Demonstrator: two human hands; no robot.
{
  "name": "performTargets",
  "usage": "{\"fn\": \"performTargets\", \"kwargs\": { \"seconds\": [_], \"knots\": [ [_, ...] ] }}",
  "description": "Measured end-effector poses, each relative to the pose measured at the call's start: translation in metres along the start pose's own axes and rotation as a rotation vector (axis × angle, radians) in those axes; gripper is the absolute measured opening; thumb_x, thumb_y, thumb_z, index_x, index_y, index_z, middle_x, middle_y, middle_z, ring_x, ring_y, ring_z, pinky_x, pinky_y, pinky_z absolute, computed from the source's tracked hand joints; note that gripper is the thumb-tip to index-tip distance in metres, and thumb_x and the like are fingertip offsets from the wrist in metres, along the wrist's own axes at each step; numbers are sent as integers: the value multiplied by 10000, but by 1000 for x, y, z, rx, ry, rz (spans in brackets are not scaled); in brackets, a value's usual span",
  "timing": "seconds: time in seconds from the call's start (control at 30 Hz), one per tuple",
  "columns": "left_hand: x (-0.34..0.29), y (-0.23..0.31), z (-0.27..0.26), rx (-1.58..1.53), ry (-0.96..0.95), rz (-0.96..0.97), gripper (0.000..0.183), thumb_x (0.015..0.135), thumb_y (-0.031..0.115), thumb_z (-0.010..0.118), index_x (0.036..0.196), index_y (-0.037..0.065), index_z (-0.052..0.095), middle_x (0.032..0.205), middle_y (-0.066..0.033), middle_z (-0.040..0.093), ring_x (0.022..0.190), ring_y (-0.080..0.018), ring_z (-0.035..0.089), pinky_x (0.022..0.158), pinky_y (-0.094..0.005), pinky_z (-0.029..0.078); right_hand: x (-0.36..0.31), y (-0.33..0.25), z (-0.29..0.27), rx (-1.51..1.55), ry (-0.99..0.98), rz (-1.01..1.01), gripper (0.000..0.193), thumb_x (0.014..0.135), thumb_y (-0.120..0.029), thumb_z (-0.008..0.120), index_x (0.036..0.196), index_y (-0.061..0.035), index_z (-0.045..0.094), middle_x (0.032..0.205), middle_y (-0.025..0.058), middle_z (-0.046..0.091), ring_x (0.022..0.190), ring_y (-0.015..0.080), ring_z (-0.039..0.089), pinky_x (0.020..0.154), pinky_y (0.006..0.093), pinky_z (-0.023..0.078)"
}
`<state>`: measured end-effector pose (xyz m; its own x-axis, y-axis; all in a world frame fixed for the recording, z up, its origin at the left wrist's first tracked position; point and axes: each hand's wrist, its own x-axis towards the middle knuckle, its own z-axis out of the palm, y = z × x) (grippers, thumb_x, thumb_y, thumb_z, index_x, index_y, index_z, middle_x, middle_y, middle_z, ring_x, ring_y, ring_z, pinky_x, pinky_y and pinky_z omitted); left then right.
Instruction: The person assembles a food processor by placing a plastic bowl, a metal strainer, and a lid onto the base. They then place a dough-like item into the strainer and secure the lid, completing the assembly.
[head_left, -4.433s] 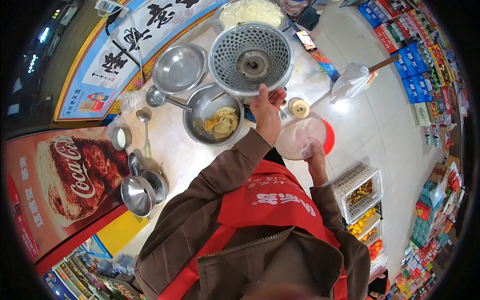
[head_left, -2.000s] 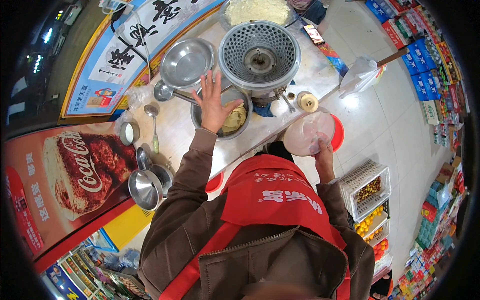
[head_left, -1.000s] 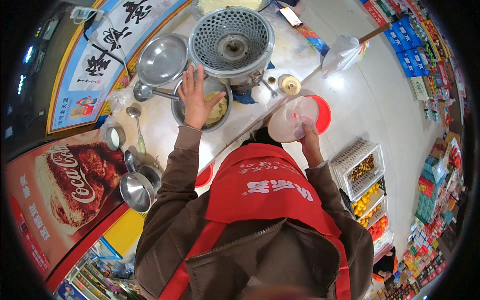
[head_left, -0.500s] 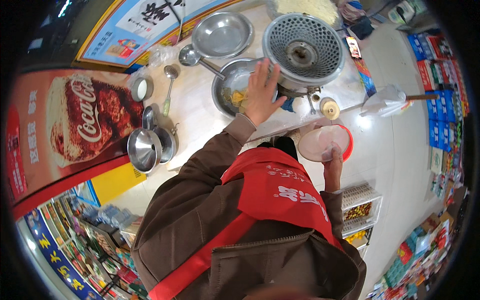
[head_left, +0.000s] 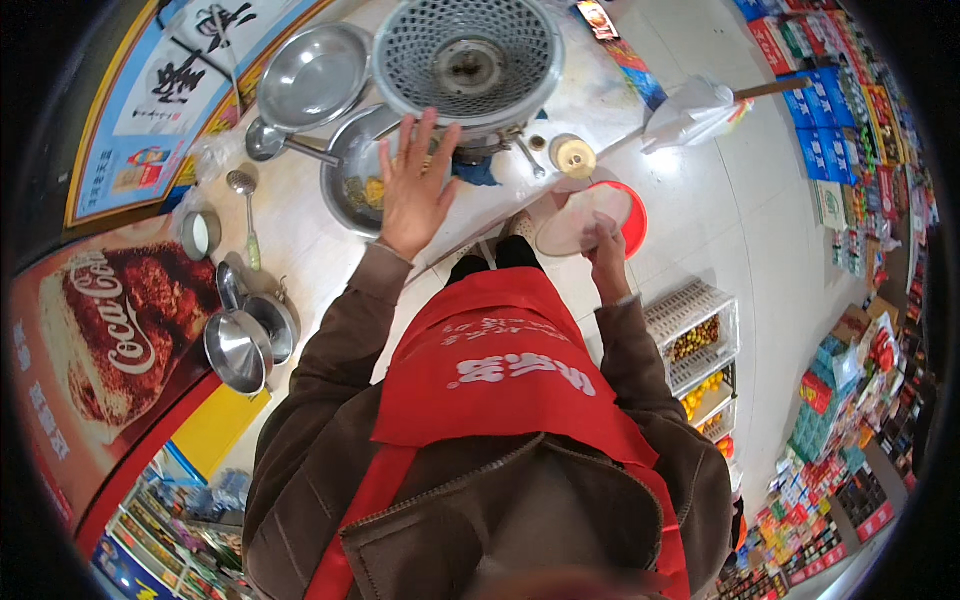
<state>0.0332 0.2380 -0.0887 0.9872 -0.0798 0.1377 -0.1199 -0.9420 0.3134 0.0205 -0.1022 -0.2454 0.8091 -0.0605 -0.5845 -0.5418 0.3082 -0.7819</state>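
My left hand (head_left: 414, 195) is open, palm down, with fingers spread over the right part of a steel basin (head_left: 333, 200). Yellow pieces (head_left: 374, 192) lie in that basin, and a ladle (head_left: 314, 151) rests across its rim. The fingertips overlap the lower edge of a grey perforated drum (head_left: 400, 95); contact cannot be made out. Low on the right, my right hand (head_left: 606, 250) is closed on the edge of a pale, round, lid-like disc (head_left: 570, 225). A red round rim (head_left: 634, 222) shows behind the disc.
On the table are a steel plate (head_left: 313, 78), a slotted spoon (head_left: 248, 205), a small cup (head_left: 201, 234), steel pans (head_left: 240, 350) and a gold-coloured round piece (head_left: 575, 158). A white bag (head_left: 690, 112) hangs on a stick at the right. Crates of fruit (head_left: 690, 325) stand behind my right arm.
The whole view has shifted, so table and hands appear farther left and higher. More of the red rim shows beside the disc. My left hand stays open; my right still grips the disc.
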Motion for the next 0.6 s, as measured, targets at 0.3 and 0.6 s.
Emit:
{"fn": "performTargets", "kwargs": {
  "seconds": [0.3,0.6],
  "knots": [
    [5,8,9,2,-8,-69,771,801,134,694,1485,144,339,1587,-142,162,1466,-360,129,1138,-561,91,132,-20,23,254,-118,-137,220,969,-196,528,1153,-78,544,832,8,589,625,113,523,499,250,438],
    [7,17,1,-115,22,-133,708,808,88,673,1456,184,403,1575,-133,210,1462,-348,155,1127,-583,88,201,49,-51,-792,-327,-85,241,979,-182,499,1165,-38,550,989,79,619,848,177,606,723,309,532]
  ]
}}
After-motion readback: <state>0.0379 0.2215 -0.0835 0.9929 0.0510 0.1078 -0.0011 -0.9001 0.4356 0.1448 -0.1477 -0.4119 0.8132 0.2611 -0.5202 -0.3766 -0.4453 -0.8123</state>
